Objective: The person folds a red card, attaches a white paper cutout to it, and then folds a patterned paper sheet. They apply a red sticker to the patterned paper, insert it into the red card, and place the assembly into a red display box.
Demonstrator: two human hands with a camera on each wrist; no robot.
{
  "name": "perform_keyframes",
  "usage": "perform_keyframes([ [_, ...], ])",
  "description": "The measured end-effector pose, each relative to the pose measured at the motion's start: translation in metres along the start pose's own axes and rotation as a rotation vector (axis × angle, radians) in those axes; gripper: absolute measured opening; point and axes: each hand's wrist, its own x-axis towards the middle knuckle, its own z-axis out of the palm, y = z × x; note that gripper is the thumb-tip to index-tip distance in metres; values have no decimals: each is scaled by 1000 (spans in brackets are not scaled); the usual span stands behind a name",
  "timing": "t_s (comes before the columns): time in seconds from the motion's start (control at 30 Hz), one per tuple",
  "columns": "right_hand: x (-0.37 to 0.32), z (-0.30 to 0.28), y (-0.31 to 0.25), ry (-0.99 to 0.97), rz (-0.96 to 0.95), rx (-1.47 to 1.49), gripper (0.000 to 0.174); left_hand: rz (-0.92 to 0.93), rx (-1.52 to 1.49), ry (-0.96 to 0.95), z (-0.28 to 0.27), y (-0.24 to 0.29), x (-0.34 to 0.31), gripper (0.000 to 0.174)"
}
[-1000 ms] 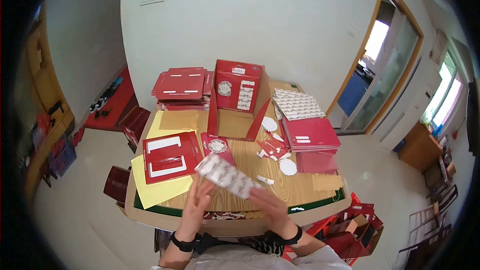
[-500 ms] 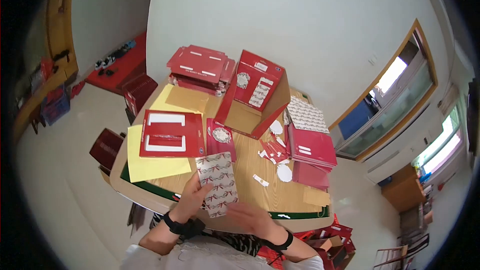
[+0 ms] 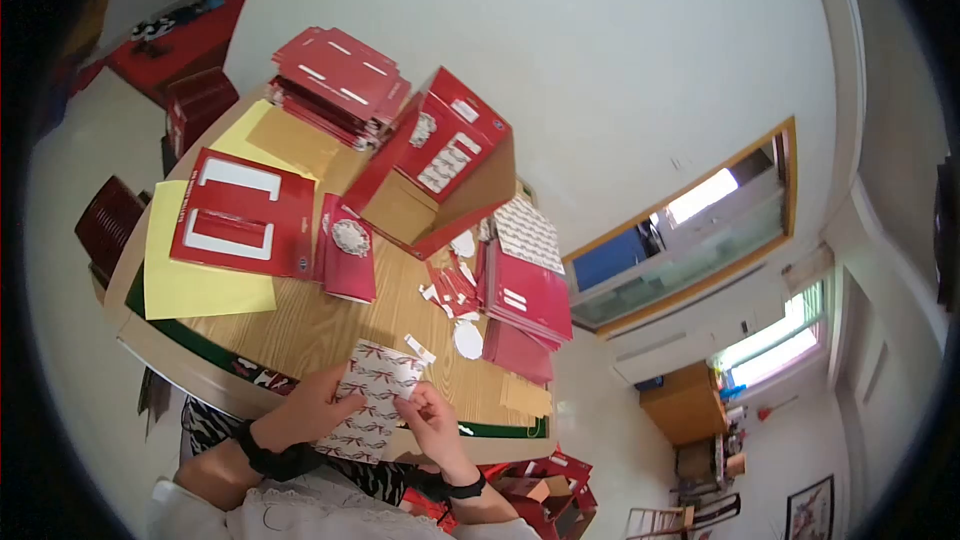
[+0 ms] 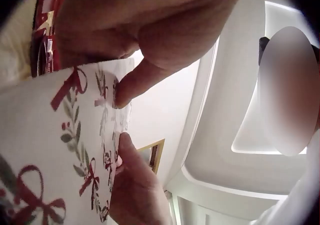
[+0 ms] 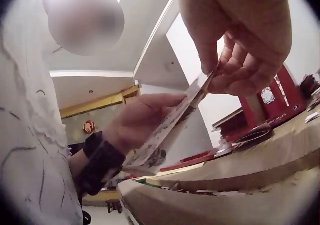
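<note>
Head view: I'm watching the left hand (image 3: 303, 408), which is gripping some bow-patterned paper (image 3: 374, 392) by one side, while the right hand (image 3: 437, 422) is pinching its opposite edge.

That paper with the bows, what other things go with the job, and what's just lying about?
Probably part of the job:
bow-patterned paper, held by the left hand and right hand
similar-looking patterned sheets on the table
open red box

Probably just lying about:
shoes on the red mat
dark red chair beside the table
red and white scraps
</note>
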Motion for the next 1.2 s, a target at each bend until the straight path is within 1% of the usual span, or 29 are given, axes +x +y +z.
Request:
perform_keyframes([
  [0.03, 0, -2, 5, -32, 10, 18, 15, -40, -52, 9, -1, 4, -2, 33],
  [0.07, 1, -9, 19, -39, 29, -58, 14, -81, -99, 23, -3, 9, -3, 35],
  [0.1, 5, -10, 18, 12, 21, -86, 13, -130, -144, 38, -5, 11, -4, 37],
  [0.17, 17, -19, 4, 96, 10, -138, 13, -19, -97, 130, -9, 7, -4, 47],
  [0.23, 34, -59, 38, 223, -76, -396, 11, 107, -55, 223, -13, 13, -4, 57],
  [0.3, 50, -78, 32, 257, -60, -696, 9, 237, -18, 310, -8, 30, -2, 67],
  [0.37, 60, -85, 32, 293, -124, -896, 11, 304, -8, 392, -3, 29, 2, 65],
  [0.4, 64, -84, 28, 297, -118, -921, 15, 338, -5, 434, -3, 25, 3, 65],
  [0.5, 74, -78, 24, 240, -117, -1049, 14, 178, 182, 243, -16, 12, -1, 50],
  [0.53, 75, -77, 21, 194, -92, -1088, 15, 187, 191, 283, -13, 10, 0, 34],
  [0.63, 76, -80, 26, 191, -111, -1143, 15, 136, 219, 247, -13, 18, -3, 27],
  [0.73, 72, -79, 19, 198, -120, -1135, 17, 164, 210, 263, -13, 16, -3, 26],
  [0.83, 65, -76, 8, 219, -199, -1107, 17, 132, 218, 251, -14, 13, -4, 26],
  [0.93, 51, -60, -11, 222, -283, -1025, 17, 149, 210, 273, -13, 7, -6, 26],
  [1.03, 34, -29, -42, 117, -397, -969, 18, 126, 280, 242, -13, 10, -6, 23],
  [1.07, 31, -24, -41, 74, -503, -976, 19, 94, 279, 205, -11, 16, -6, 23],
  [1.13, 24, -9, -50, -8, -534, -1014, 20, 28, 278, 131, -4, 32, -6, 22],
  [1.17, 22, 0, -56, -48, -556, -1030, 20, 37, 288, 103, -2, 34, -5, 23],
  [1.2, 19, 8, -58, -44, -554, -1031, 21, 42, 299, 74, 0, 35, -3, 24],
])
